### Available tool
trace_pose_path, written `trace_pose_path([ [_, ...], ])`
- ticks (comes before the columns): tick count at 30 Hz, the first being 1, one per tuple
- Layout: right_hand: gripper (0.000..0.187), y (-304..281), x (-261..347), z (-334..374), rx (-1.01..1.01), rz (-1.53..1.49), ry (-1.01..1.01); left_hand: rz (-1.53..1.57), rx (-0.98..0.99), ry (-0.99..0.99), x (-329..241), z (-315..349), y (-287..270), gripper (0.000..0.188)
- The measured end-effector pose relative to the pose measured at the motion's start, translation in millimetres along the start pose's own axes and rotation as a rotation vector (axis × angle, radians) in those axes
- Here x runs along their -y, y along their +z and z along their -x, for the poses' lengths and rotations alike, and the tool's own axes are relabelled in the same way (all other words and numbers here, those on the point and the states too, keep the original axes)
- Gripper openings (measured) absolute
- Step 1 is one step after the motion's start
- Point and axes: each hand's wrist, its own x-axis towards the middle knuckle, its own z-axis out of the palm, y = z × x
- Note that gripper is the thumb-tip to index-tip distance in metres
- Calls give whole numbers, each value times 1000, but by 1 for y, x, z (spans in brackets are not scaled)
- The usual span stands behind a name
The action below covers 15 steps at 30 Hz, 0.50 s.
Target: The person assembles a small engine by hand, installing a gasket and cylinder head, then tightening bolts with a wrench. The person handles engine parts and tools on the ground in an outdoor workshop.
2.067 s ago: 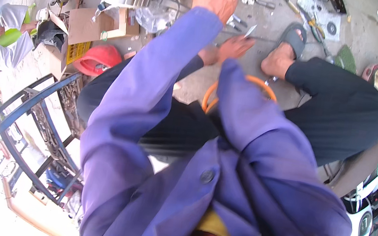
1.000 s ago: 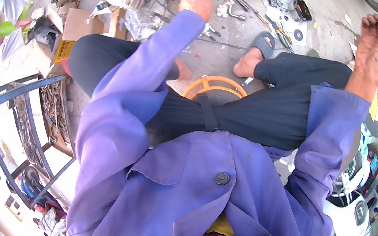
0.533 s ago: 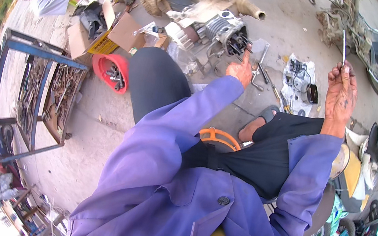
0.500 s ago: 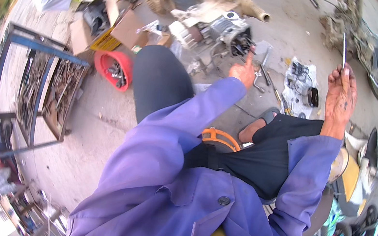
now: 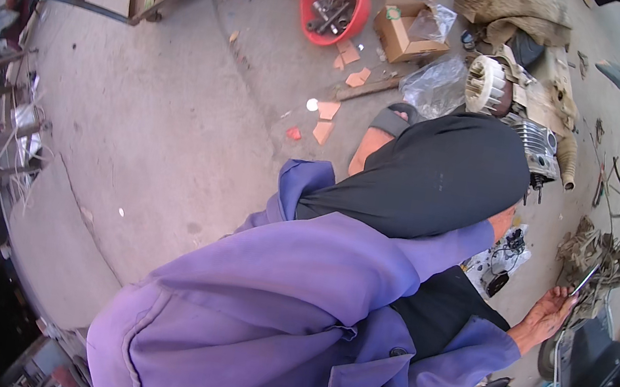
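You're reaching your left arm across your body, purple sleeve running rightward and the forearm passing close by your bent left knee. The knee is hiding most of your left grip; can't tell if it's wide, narrow or holding something. Your right forearm is angling out to the upper right. Right grip is closing its fingers on one slim metal rod, which is slanting up and away. Rod's far end is overlapping one grimy mechanical assembly; can't tell if they're touching.

Near the left grip, one pale sheet is carrying several dark parts, too cluttered to count. Just past the knee, one engine is resting on the floor, showing one white fan wheel at its left end. One sandal is showing on your foot, left of the knee.

Farther out: one clear plastic bag is lying beside the fan wheel, one open cardboard box is sitting beyond it, one red tub is holding loose metal pieces, at least five orange shards are lying scattered, and one burlap sack is lying beyond the engine.
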Motion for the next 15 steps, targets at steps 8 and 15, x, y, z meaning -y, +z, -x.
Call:
trace_pose_path([
  [8,14,-37,3,-1,143,-43,139,136,4,-13,1,-1,-11,38],
  [15,20,-54,0,13,49,20,236,199,10,-25,1,2,-21,40],
])
